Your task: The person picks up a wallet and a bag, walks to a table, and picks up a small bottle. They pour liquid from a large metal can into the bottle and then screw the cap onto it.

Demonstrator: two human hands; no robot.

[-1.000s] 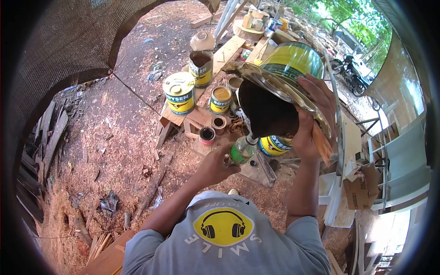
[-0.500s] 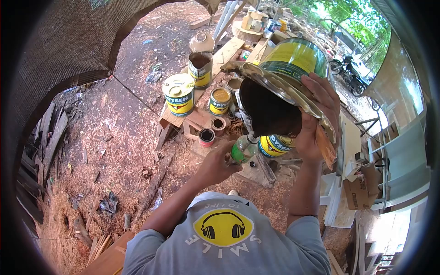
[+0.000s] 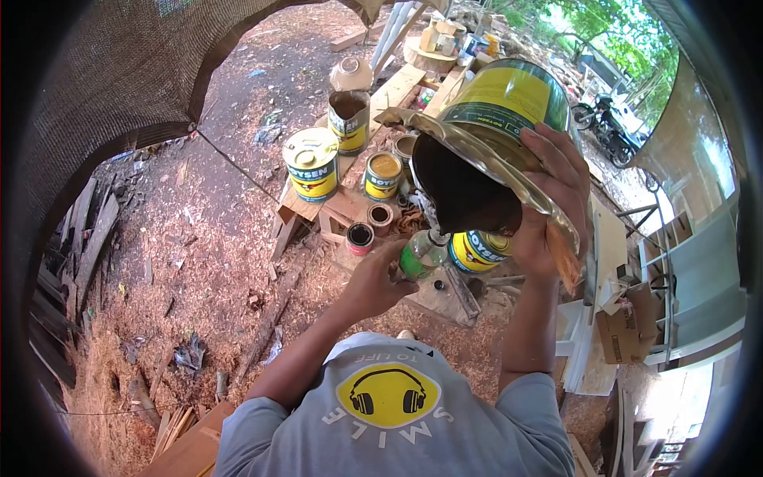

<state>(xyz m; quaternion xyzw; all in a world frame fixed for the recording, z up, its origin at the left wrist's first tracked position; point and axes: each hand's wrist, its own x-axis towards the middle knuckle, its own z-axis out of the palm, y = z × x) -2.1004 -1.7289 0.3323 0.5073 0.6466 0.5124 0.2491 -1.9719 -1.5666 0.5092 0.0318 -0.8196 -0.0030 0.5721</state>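
My right hand (image 3: 552, 203) grips a large tin can (image 3: 509, 99) with a bent, jagged rim, tilted so its dark opening faces down and left. Below that rim, my left hand (image 3: 381, 278) is wrapped round a small clear bottle with a green label (image 3: 421, 256), its neck up under the can's edge. A thin pale stream seems to run between can and bottle neck. Behind the bottle stands a yellow and blue can (image 3: 477, 251), partly covered by the big can. A small dark cap (image 3: 439, 285) lies on the board beside the bottle.
Closed can (image 3: 311, 165), open taller can (image 3: 349, 123) and smaller can (image 3: 383, 176) stand on planks ahead. Two little open pots (image 3: 360, 238) hold dark contents. Scrap wood lies left; a cardboard box (image 3: 628, 326) and shelving are right. A motorcycle (image 3: 612, 131) is parked beyond.
The large can has turned slightly in my right hand, its rim shifting a little. My left hand and the bottle have hardly moved.
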